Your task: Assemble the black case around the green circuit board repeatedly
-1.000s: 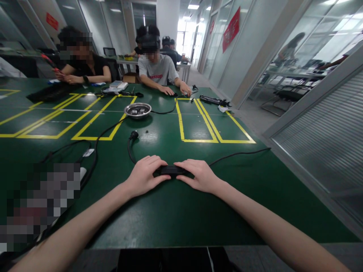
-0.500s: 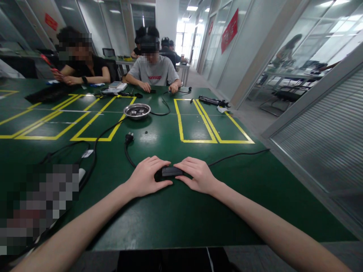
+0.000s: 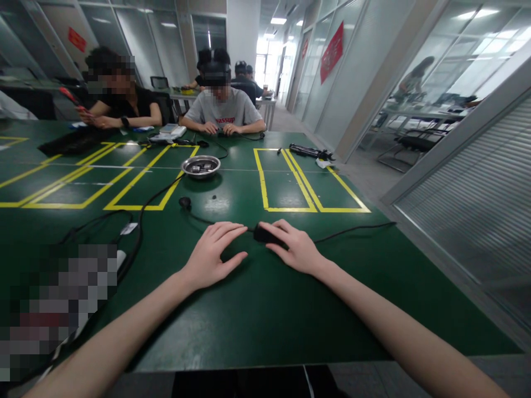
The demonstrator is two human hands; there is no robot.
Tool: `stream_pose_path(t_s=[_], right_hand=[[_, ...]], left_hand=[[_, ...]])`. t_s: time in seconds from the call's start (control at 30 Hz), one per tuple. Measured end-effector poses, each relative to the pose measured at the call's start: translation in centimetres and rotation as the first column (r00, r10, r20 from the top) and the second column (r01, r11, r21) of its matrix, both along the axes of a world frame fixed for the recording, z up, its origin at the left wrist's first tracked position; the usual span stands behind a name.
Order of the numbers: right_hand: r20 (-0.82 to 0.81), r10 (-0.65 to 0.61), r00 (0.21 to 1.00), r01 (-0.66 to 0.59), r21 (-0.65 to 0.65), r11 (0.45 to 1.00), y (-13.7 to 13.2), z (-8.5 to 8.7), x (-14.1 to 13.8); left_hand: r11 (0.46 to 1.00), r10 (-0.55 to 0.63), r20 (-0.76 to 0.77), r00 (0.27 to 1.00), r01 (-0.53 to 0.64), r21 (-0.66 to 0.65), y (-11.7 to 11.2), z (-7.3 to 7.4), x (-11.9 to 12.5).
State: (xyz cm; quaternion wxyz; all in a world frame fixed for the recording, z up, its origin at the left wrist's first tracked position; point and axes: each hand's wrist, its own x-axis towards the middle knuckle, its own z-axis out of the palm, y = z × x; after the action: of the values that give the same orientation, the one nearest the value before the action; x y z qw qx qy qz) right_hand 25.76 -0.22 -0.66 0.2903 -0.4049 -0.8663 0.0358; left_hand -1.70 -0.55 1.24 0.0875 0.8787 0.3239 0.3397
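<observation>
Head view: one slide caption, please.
Right hand grips a black corded adapter; left hand lies flat on the green table.

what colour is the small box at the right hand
Black; the head view shows the box gripped by the right hand.

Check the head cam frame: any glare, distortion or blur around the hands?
Head view: strong wide-angle bowing at the edges, and the corridor end is blown out. Ceiling-light sheen lies on the table near the metal bowl. The left hand and right hand are sharp. The black adapter is a detail-less dark blob. The lower-left patch is pixelated.
</observation>
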Motion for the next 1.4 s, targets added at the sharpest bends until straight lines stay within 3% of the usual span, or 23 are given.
stream_pose_path(t_s=[0.1,0.2,0.27,0.33,0.47,0.67,0.83,0.9,1.13,1.23,1.33,1.4], right_hand=[[-0.299,-0.212,0.930,0.210,-0.039,0.977,2.4,-0.3,3.1],[-0.547,-0.381,0.745,0.414,-0.067,0.908,4.6,-0.5,6.6],[-0.643,-0.449,0.621,0.509,-0.105,0.854,5.5,-0.6,8.8],[-0.668,-0.501,0.550,0.572,-0.135,0.809,6.0,-0.8,10.6],[-0.524,-0.635,0.568,0.649,-0.190,0.737,6.3,-1.7,12.9],[-0.236,-0.754,0.613,0.722,-0.220,0.656,6.2,-2.2,14.0],[-0.015,-0.864,0.503,0.843,-0.215,0.494,6.2,-1.2,15.8],[0.003,-0.885,0.466,0.867,-0.201,0.456,6.4,-1.3,16.9],[-0.050,-0.890,0.454,0.878,-0.146,0.456,7.4,-2.5,19.0],[-0.103,-0.874,0.476,0.862,-0.141,0.486,7.2,-2.6,19.1],[-0.194,-0.858,0.475,0.831,-0.222,0.510,6.7,-2.2,18.9],[-0.255,-0.869,0.423,0.811,-0.321,0.489,6.3,-1.8,18.5]], left_hand=[[1.000,-0.005,-0.006,1.000,0.005,0.010,0.2,0.1,-0.5],[0.997,-0.067,-0.037,0.997,0.065,-0.048,0.3,-0.1,-0.6],[0.992,-0.098,-0.052,0.994,0.093,-0.089,0.4,-0.3,-0.5],[0.986,-0.122,-0.064,0.990,0.113,-0.121,0.4,-0.5,-0.4],[0.976,-0.152,-0.080,0.985,0.137,-0.168,0.5,-0.8,-0.4],[0.969,-0.164,-0.105,0.981,0.141,-0.202,0.5,-0.8,-0.6],[0.967,-0.177,-0.098,0.979,0.154,-0.205,0.4,-0.8,-0.5],[0.965,-0.178,-0.103,0.979,0.153,-0.212,0.4,-0.8,-0.4],[0.964,-0.171,-0.102,0.980,0.145,-0.223,0.5,-0.6,-0.4],[0.963,-0.169,-0.099,0.981,0.143,-0.227,0.6,-0.6,-0.5],[0.963,-0.166,-0.101,0.981,0.140,-0.230,0.6,-0.7,-0.6],[0.963,-0.166,-0.103,0.981,0.138,-0.232,0.6,-0.7,-0.6]])
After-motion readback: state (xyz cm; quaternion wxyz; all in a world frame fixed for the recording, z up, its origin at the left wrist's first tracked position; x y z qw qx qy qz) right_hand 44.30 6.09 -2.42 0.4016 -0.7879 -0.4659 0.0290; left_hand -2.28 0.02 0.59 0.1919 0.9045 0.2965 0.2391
